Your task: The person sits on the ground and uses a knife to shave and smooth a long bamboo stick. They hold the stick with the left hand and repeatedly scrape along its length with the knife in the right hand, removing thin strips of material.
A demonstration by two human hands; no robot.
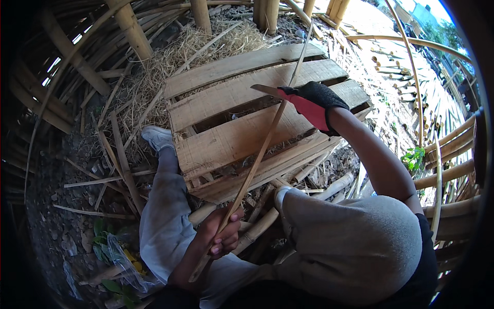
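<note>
A long, thin bamboo strip (261, 154) runs slantwise from my lap up across a slatted wooden crate (216, 144). My bare left hand (221, 234) is closed around its lower part, with the near end sticking out below the fist. On my right hand (314, 103) is a black and red work glove, and its fingers are closed on a knife whose handle they hide. The knife blade (265, 90) points left and lies across the strip, over the crate's slats. Whether the glove also touches the strip, I cannot tell.
My legs (170, 216) straddle the crate's near side. Bamboo poles (262, 229) lie under and beside it. Dry shavings (198, 46) are heaped behind, and upright bamboo posts (128, 28) stand at the back. A clear plastic bag (128, 265) lies at the lower left.
</note>
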